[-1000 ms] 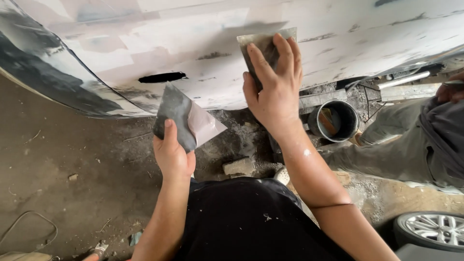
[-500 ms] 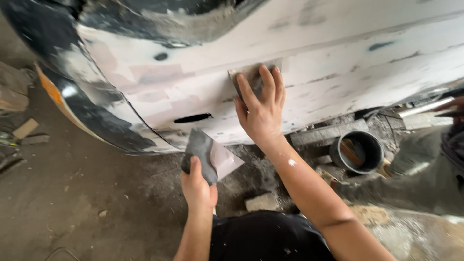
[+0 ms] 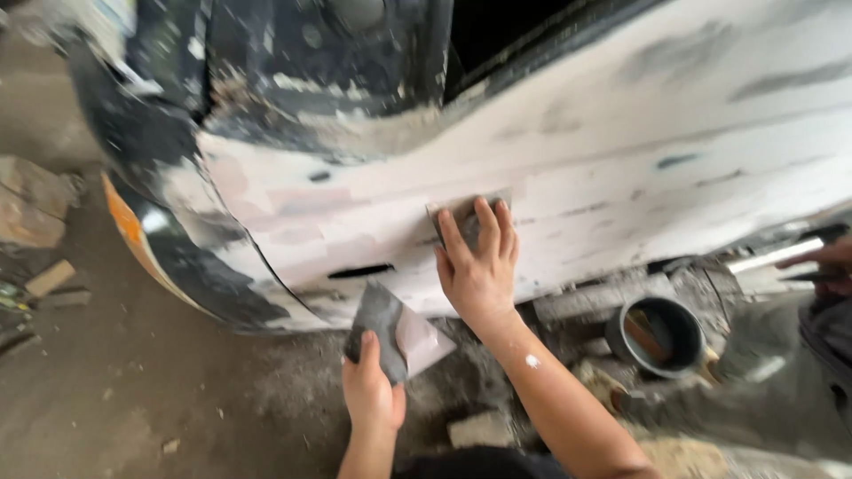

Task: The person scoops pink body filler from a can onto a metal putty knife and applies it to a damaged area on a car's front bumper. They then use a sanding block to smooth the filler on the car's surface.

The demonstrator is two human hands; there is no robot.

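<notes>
My right hand (image 3: 477, 266) presses a grey sheet of sandpaper (image 3: 463, 215) flat against a car body panel (image 3: 621, 168) covered in whitish filler and dark bare patches. Its fingers spread over the sheet and hide most of it. Lower left, my left hand (image 3: 371, 395) holds a folded grey sandpaper sheet (image 3: 395, 333) away from the panel, below a dark slot (image 3: 359, 270) in the bodywork.
A round dark bucket (image 3: 658, 333) stands on the dirty floor under the car at right. Another person's hand (image 3: 821, 262) and clothing show at the right edge. Bricks and wood scraps (image 3: 40, 222) lie at left, and a stone chunk (image 3: 479, 430) sits near my arms.
The view has swung up and left along the car. My right hand stays pressed on the sandpaper against the panel, and my left hand keeps holding the folded sheet.
</notes>
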